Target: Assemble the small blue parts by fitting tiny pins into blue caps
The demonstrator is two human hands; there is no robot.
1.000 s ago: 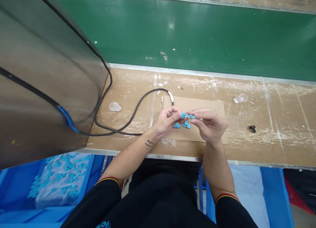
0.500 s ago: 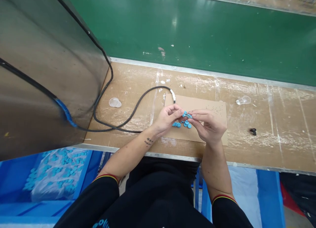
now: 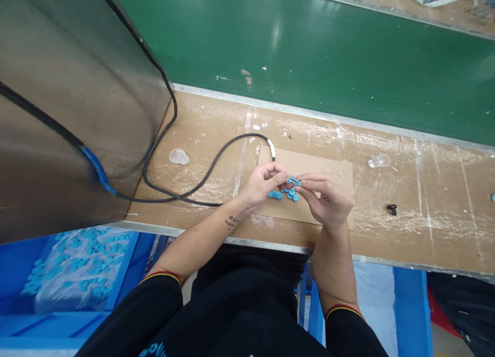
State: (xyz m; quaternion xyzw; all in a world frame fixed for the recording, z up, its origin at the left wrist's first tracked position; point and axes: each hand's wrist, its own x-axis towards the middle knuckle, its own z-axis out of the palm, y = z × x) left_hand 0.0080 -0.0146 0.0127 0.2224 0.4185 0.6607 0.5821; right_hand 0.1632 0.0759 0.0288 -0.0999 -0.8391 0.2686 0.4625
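A small blue plastic part [image 3: 294, 181] is pinched between my two hands over a cardboard sheet [image 3: 297, 158]. My left hand [image 3: 265, 184] grips its left end with thumb and forefinger. On the other end, the fingertips of my right hand [image 3: 328, 194] are closed. The part's exact shape is too small to make out. Just below my fingers, several round blue discs [image 3: 296, 197] lie on the sheet, some partly hidden behind my left hand. Tiny dark specks [image 3: 335, 172] are scattered on the sheet's upper right.
A black cable [image 3: 209, 176] loops over the bench [image 3: 204, 119] at left beside a metal cabinet [image 3: 85, 104]. Clear plastic pieces and a black part [image 3: 392, 209] lie about. Blue bins [image 3: 131, 259] stand below. A green belt [image 3: 309, 52] runs behind.
The view has shifted slightly. Both hands keep hold of the blue part in nearly the same place; the discs have not visibly moved.
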